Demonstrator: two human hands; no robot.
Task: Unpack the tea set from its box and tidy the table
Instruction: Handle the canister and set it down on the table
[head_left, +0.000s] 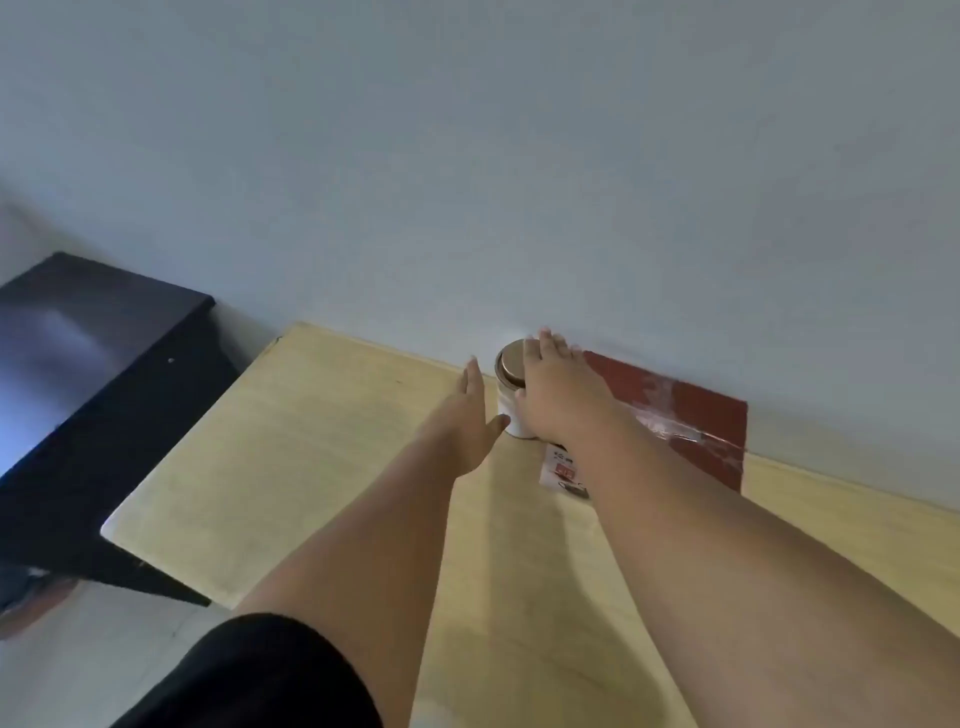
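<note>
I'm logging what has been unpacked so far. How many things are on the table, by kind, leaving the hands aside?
Jar: 1
Red box: 1
Leaflet: 1
Total: 3

Head camera looks forward-down across the table (311, 447).

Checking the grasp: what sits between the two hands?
In the head view, a white cylindrical canister with a brass-coloured lid stands between the left hand and the right hand.
</note>
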